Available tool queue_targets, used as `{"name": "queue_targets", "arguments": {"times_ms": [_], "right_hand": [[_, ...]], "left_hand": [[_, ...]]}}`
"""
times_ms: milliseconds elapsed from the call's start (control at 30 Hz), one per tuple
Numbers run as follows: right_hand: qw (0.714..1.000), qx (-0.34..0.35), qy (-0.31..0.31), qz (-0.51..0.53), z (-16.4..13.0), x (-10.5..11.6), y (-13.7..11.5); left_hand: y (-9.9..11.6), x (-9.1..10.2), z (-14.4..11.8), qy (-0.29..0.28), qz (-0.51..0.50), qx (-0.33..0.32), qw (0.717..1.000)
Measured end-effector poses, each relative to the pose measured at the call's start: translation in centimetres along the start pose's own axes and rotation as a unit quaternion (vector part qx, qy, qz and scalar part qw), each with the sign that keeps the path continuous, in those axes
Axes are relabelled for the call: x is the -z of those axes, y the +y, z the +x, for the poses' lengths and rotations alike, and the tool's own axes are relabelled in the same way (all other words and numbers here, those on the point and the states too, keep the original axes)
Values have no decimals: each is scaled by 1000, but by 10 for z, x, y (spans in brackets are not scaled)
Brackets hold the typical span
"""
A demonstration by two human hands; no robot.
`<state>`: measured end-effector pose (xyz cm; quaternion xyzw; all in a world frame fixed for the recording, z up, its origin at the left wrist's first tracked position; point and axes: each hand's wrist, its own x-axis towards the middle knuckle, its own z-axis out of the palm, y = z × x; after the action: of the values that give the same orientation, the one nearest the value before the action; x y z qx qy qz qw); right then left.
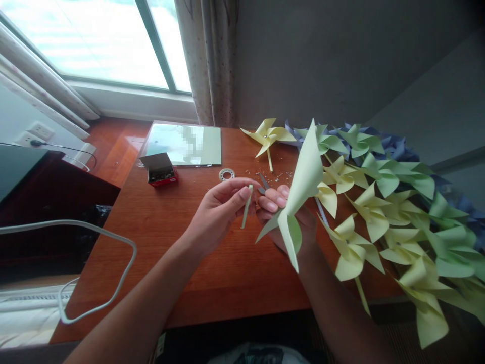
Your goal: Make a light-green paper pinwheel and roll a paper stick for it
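Note:
Between the thumb and fingers of my left hand [222, 205] is a thin pale green paper stick [247, 207], pointing downward. Close on its right, my right hand [303, 222] has its fingers curled around a pale green paper pinwheel [303, 172], turned nearly edge-on to me. The pinwheel's centre and the palm behind it are partly hidden. Grey scissor blades [264, 183] show just past my right fingertips; whether they lie on the table or touch the hand, I cannot tell. The stick and the pinwheel are apart.
Finished yellow pinwheels [348, 247], green ones [390, 174] and blue ones [397, 146] crowd the table's right side. A lone yellow pinwheel [267, 135] lies at the back. Further left are a tape roll [227, 174], an open red box [162, 177] and paper sheets [210, 144].

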<state>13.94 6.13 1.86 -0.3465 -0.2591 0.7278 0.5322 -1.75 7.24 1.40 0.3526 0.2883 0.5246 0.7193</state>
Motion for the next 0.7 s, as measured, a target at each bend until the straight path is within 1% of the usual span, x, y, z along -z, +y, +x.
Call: {"name": "queue_targets", "arguments": {"times_ms": [200,433,567,700], "right_hand": [[1000,1,-4,-4,0,1,-1],[1000,7,-10,9,0,-1,-1],[999,17,-27,35,0,-2,-1],[992,22,-67,103,0,-2,-1]], "left_hand": [[0,-2,0,-10,-20,20,1000],[2,-6,1,19,-14,14,1000],[1,-5,1,25,-22,15,999],[-1,-3,2,37,-31,22,999]]}}
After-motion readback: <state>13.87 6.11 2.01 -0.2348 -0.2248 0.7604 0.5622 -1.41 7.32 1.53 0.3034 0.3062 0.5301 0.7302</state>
